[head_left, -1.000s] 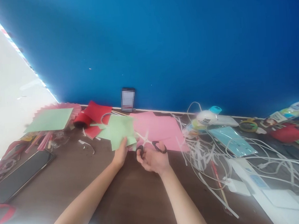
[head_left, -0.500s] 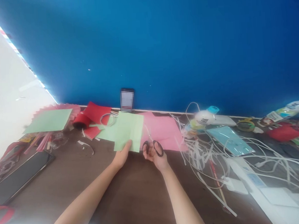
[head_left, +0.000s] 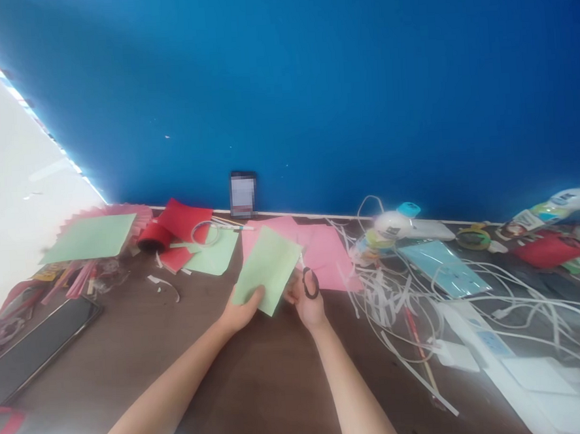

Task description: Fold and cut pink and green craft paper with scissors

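My left hand (head_left: 244,306) pinches a light green paper (head_left: 268,267) by its lower left part, thumb on top. The paper is tilted, its right corner close to the scissors. Black-handled scissors (head_left: 310,284) are in my right hand (head_left: 306,302), with the fingers through the handles; the blades are mostly hidden beside the paper's right edge. Pink paper (head_left: 326,254) lies behind both hands. Another green sheet (head_left: 216,254) rests to the left, partly under a ring-shaped roll (head_left: 205,233).
A phone (head_left: 243,194) with a blurred screen leans on the blue wall. Red paper (head_left: 184,218) is at the back left, a large dark phone (head_left: 42,347) at far left. White cables, paper strips (head_left: 386,296), bottles and a power strip (head_left: 490,355) crowd the right.
The green paper has turned clockwise and come lower and right, uncovering pink paper and more of the other green sheet. The scissors have turned, with their blades now mostly hidden.
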Demonstrator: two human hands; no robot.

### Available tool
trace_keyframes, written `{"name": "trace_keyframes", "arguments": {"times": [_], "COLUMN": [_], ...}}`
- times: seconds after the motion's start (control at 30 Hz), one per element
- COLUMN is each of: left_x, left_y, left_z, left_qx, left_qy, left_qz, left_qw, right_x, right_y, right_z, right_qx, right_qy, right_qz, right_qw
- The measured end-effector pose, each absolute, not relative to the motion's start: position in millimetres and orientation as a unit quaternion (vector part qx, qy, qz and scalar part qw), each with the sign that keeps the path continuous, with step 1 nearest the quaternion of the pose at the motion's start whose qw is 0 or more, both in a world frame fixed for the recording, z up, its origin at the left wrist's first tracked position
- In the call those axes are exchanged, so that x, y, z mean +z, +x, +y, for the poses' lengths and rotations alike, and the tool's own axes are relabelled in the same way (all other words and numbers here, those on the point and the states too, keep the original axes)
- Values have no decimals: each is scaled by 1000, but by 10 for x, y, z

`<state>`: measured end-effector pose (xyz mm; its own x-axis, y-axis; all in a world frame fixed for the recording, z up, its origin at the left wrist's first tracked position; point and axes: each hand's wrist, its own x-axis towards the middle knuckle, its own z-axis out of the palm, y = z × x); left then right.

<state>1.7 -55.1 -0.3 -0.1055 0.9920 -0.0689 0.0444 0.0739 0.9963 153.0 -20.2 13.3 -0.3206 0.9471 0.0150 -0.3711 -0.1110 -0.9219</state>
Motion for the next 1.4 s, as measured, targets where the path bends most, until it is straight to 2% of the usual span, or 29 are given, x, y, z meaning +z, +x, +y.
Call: {"name": "trace_keyframes", "arguments": {"times": [0.87,1.13,1.4], "left_x": [-47,-57,-66], "left_y": [-10,28,37], "left_z": [-592,-610,-568], "left_qx": [495,476,512], "left_qy": [420,469,415], "left_qz": [575,584,573], "left_qw": [497,462,487], "right_x": [71,102,38], "right_y": [1476,1438,1449], "right_z": [-205,-230,-204], "right_qx": [640,627,602], "right_qy": [-347,-362,-389], "right_qz": [-478,-468,-477], "right_qw": [492,506,509]}}
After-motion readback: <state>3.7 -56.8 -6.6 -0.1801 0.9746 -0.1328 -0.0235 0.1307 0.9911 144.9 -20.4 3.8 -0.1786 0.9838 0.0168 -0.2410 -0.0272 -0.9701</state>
